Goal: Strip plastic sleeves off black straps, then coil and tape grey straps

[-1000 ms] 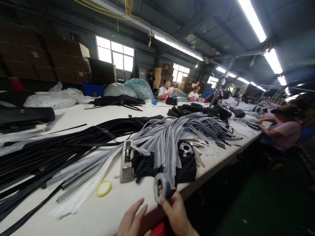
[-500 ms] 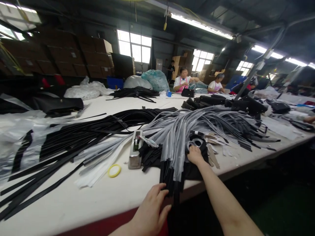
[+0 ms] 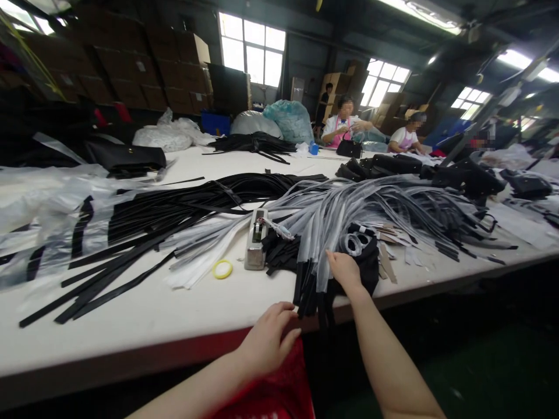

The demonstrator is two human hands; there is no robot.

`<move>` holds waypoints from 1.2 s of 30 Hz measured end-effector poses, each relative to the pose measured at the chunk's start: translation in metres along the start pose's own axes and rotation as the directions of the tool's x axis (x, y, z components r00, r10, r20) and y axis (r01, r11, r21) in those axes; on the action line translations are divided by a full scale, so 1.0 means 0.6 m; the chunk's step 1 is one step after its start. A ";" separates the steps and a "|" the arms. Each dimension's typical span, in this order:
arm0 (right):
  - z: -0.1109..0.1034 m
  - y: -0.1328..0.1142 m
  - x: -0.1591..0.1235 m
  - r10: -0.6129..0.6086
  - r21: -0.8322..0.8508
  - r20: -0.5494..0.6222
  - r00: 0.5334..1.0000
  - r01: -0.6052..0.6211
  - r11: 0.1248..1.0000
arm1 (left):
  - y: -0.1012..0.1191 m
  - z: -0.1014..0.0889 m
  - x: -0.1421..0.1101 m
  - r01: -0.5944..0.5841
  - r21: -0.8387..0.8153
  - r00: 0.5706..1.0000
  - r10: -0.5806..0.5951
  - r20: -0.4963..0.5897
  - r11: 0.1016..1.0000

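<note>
– Where to find the grey wrapped strips [image 3: 312,241]?
– On the table [image 3: 183,323], touched by right hand [image 3: 345,272]; whether grasped, cannot tell
– And with left hand [image 3: 271,337]?
– Released, near black ends [image 3: 305,294], with loosely parted fingers

Brown cartons [image 3: 126,67] stand stacked left of a window [image 3: 252,49], near a blue bin [image 3: 215,123].

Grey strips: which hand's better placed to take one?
Right, I'd say: the right hand is up at the grey strips. The left hand is lower, by the near edge of the table.
</note>
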State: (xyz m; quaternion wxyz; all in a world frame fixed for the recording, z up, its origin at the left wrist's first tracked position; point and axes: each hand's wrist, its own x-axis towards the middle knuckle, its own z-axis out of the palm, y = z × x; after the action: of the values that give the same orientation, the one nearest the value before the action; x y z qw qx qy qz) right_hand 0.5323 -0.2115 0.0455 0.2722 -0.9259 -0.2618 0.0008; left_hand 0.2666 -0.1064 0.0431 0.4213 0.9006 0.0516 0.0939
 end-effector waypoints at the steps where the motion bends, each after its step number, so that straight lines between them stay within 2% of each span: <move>1: -0.003 -0.008 -0.001 -0.011 0.053 0.006 1.000 0.011 0.999 | -0.001 -0.007 -0.001 0.023 -0.021 1.000 -0.023 -0.013 1.000; 6: 0.000 -0.064 -0.041 -0.044 0.306 0.055 0.998 0.025 0.952 | 0.003 -0.026 0.009 0.116 -0.266 0.990 -0.134 -0.048 0.957; 8: 0.010 -0.083 -0.063 -0.063 0.327 0.070 0.996 0.037 0.944 | 0.004 -0.021 0.016 0.154 -0.410 0.986 -0.165 0.009 0.899; 10: 0.019 -0.095 -0.079 -0.097 0.281 0.085 0.992 0.070 0.957 | -0.001 -0.013 0.020 0.249 -0.493 0.968 -0.237 0.087 0.834; 12: 0.024 -0.097 -0.086 -0.118 0.198 0.094 0.989 0.097 0.975 | -0.014 -0.009 0.022 0.342 -0.440 0.938 -0.329 0.110 0.830; 14: 0.021 -0.094 -0.090 -0.094 0.125 0.083 0.992 0.083 0.989 | -0.033 -0.014 0.020 0.378 -0.285 0.924 -0.379 0.054 0.881; 16: 0.013 -0.094 -0.093 -0.086 0.051 0.011 0.996 0.086 0.995 | -0.054 -0.028 0.018 0.377 -0.156 0.923 -0.384 -0.017 0.913; 17: 0.008 -0.096 -0.097 -0.133 0.016 -0.042 0.990 0.133 0.991 | -0.063 -0.037 0.017 0.374 -0.117 0.923 -0.382 -0.054 0.920; 19: -0.002 -0.107 -0.106 -0.345 -0.048 -0.087 0.935 0.342 0.938 | -0.077 -0.054 0.017 0.348 -0.054 0.925 -0.352 -0.144 0.936; 21: -0.007 -0.124 -0.117 -0.585 -0.077 0.003 0.811 0.583 0.809 | -0.081 -0.068 0.020 0.318 -0.011 0.926 -0.313 -0.211 0.948; 22: -0.007 -0.134 -0.120 -0.657 -0.068 0.079 0.750 0.661 0.747 | -0.079 -0.074 0.022 0.313 -0.039 0.928 -0.314 -0.199 0.949; 23: -0.005 -0.142 -0.122 -0.693 -0.060 0.147 0.706 0.705 0.706 | -0.076 -0.079 0.023 0.315 -0.113 0.932 -0.330 -0.150 0.942; 25: -0.001 -0.155 -0.121 -0.702 -0.076 0.230 0.674 0.732 0.677 | -0.064 -0.089 0.022 0.346 -0.345 0.931 -0.364 0.014 0.873; 27: 0.003 -0.162 -0.115 -0.693 -0.129 0.273 0.667 0.740 0.660 | -0.053 -0.103 0.014 0.383 -0.564 0.921 -0.346 0.177 0.732; 29: 0.006 -0.165 -0.106 -0.701 -0.196 0.286 0.653 0.756 0.624 | -0.045 -0.119 -0.003 0.440 -0.705 0.897 -0.304 0.320 0.556; 32: 0.007 -0.165 -0.097 -0.740 -0.255 0.284 0.610 0.792 0.556 | -0.042 -0.141 -0.032 0.561 -0.758 0.826 -0.175 0.535 0.332; 34: 0.007 -0.166 -0.097 -0.748 -0.252 0.297 0.593 0.805 0.537 | -0.042 -0.151 -0.045 0.597 -0.758 0.798 -0.092 0.596 0.263; 36: 0.007 -0.167 -0.101 -0.727 -0.230 0.332 0.601 0.799 0.556 | -0.037 -0.158 -0.050 0.594 -0.778 0.801 -0.061 0.596 0.205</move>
State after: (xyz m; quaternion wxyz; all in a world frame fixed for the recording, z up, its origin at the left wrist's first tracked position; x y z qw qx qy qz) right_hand 0.4307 -0.1671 0.0839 0.0454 -0.7466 -0.6597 -0.0728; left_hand 0.2165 -0.0263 0.0815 0.8772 0.4297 0.0863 -0.1962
